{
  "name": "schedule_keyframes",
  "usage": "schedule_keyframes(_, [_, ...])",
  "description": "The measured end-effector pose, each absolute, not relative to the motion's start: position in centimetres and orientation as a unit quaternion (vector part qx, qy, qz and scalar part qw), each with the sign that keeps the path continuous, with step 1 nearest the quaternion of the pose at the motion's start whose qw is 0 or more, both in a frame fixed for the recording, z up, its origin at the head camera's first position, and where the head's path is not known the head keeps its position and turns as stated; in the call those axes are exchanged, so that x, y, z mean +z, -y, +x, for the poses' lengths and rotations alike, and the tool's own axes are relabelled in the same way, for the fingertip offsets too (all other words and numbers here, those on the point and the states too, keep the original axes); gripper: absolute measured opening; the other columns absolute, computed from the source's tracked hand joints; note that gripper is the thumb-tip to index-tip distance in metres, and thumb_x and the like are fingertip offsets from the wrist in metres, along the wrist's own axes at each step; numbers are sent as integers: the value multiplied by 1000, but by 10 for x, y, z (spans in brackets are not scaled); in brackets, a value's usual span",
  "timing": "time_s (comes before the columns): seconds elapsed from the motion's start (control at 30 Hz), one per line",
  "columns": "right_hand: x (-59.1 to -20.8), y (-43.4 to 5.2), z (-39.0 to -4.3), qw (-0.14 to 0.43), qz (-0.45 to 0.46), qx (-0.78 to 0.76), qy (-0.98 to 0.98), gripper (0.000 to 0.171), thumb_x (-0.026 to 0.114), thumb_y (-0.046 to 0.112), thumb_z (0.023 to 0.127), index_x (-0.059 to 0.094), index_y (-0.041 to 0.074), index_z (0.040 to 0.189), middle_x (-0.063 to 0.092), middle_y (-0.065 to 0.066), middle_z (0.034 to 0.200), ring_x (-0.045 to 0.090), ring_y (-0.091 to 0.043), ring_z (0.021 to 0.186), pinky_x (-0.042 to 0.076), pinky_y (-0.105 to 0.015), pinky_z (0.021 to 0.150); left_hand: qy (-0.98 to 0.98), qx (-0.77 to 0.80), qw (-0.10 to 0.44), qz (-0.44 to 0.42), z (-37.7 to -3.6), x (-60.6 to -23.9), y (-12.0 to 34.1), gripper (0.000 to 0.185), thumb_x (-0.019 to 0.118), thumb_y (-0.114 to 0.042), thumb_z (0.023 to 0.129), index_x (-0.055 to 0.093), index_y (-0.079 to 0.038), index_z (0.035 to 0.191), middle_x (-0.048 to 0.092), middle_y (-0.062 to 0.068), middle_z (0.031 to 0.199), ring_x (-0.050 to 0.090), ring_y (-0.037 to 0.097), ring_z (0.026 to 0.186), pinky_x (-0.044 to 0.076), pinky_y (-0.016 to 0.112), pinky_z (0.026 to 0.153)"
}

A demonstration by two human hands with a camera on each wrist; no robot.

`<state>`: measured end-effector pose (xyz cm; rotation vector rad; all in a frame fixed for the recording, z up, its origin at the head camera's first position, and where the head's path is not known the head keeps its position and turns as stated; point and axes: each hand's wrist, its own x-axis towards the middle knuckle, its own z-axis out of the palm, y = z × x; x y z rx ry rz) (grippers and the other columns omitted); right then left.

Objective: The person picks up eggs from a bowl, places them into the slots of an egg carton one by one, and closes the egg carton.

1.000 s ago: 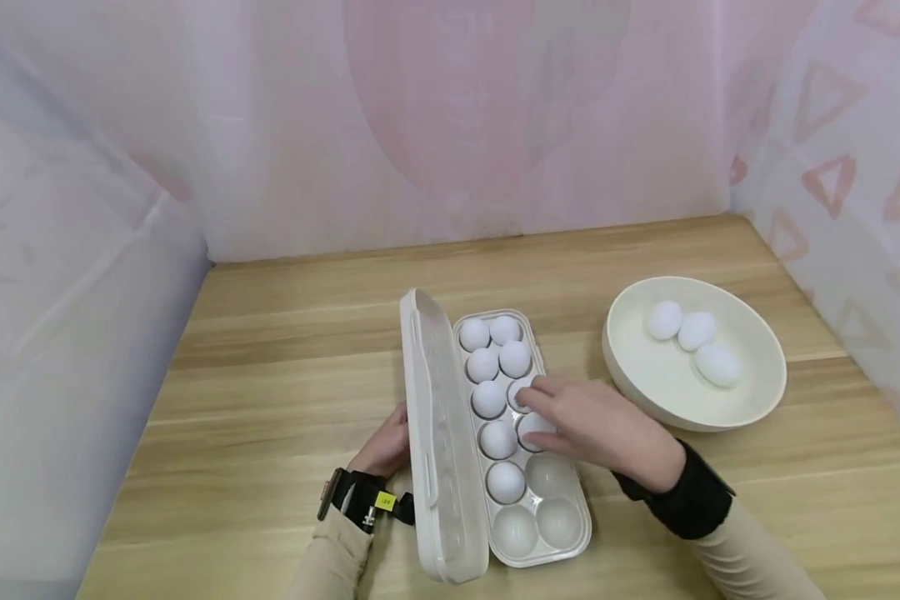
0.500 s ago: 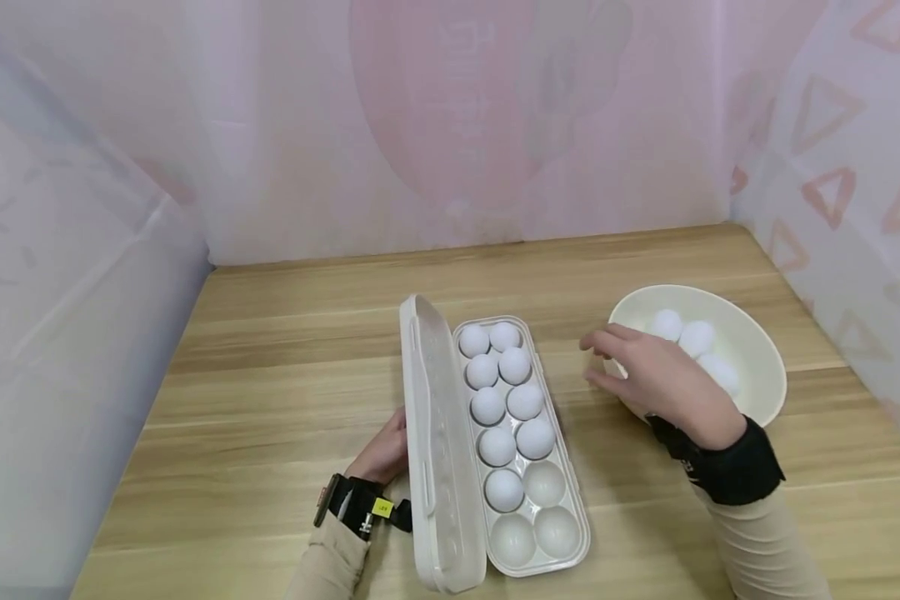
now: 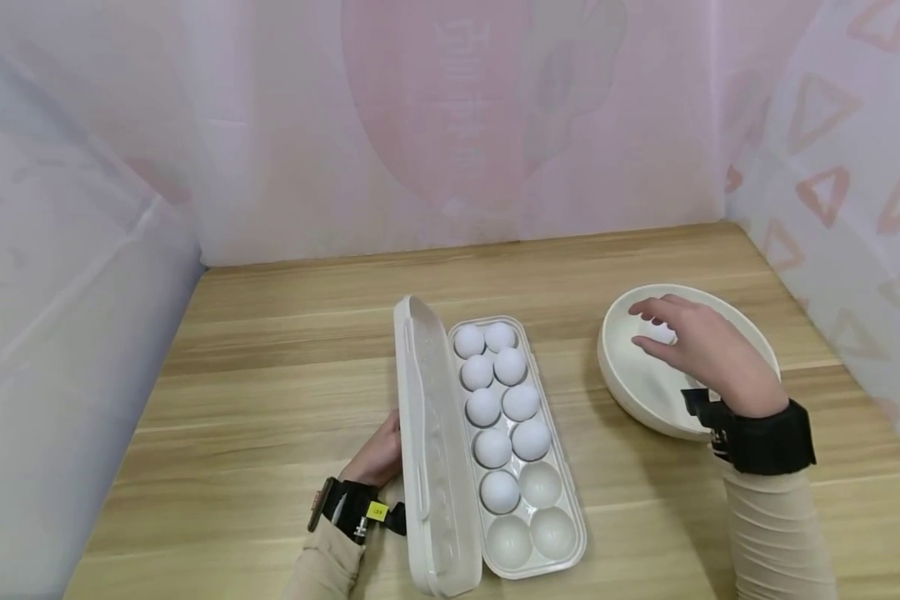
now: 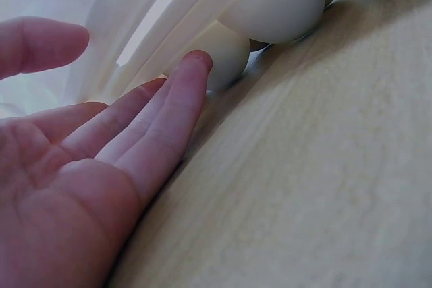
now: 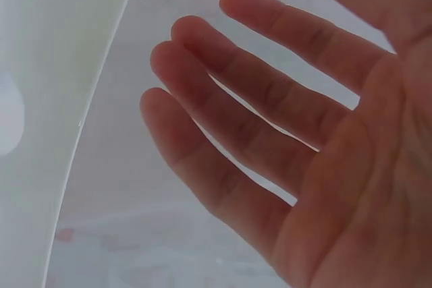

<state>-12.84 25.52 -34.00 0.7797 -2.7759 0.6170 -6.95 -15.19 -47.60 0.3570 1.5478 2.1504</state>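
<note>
A white egg carton [image 3: 412, 433] stands with its lid raised on the left. White eggs [image 3: 492, 448] sit in most of its cups; three cups at the near end hold none. My left hand [image 3: 377, 454] is behind the lid; in the left wrist view its straight fingers [image 4: 169, 119] reach to the carton's rounded cups [image 4: 280, 8], apparently touching one. Over the cream bowl [image 3: 630, 396] hovers my right hand [image 3: 708, 350], fingers apart and loosely bent, holding nothing. Part of an egg [image 3: 662, 333] shows in the bowl beneath it; the hand hides the others.
The wooden table [image 3: 270, 358] extends left of the carton and between carton and bowl. Pale printed sheets [image 3: 450, 125] stand behind and at both sides. The right sheet [image 3: 855, 275] runs near the bowl.
My right hand has left the carton's eggs and moved right, over the bowl, with nothing in it. My left hand stays by the lid.
</note>
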Motion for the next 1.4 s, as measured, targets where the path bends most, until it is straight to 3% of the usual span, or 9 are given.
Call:
schedule_keyframes(0.3, [-350,-278,-145,26,212,193,958,37,72,8,84,61,-1,117,60,-22,108,56,-37,96,45,-48,79,-558,786,235,125,-71,-477,146,25,46,-4,98,54,-16,120,53,0,106,49,14,101,42,29,90])
schedule_keyframes(0.5, [-358,-290,-152,-13,190,181,965,36,71,7,85,61,-5,118,58,-26,108,55,-38,96,44,-51,81,-557,785,240,123,-73,-478,141,21,44,-4,99,53,-11,117,54,3,103,52,14,96,45,29,85])
schedule_keyframes(0.77, [-363,-298,-159,-45,183,177,966,44,72,8,80,57,-7,119,58,-26,103,52,-36,93,41,-49,81,-564,782,234,125,-75,-478,136,21,45,-6,99,52,-12,118,55,2,103,54,13,96,46,28,84])
schedule_keyframes(1.0, [-364,-304,-166,-72,195,170,963,46,70,4,77,56,-11,119,55,-32,106,52,-44,99,40,-55,86,-560,784,230,137,-78,-477,130,25,46,-7,98,50,-6,123,54,4,106,53,15,97,46,30,84])
schedule_keyframes(1.2, [-362,-307,-173,-101,208,137,963,48,72,0,72,58,-11,117,56,-29,99,54,-41,92,43,-53,82,-570,775,232,143,-80,-475,125,41,44,-8,99,36,8,136,49,6,116,49,18,106,43,32,90])
schedule_keyframes(1.4, [-363,-307,-179,-128,214,117,961,52,76,4,66,62,-8,114,55,-23,96,54,-33,84,44,-45,77,-565,777,241,135,-82,-475,120,45,42,-7,99,31,9,140,47,6,120,47,18,110,41,33,93])
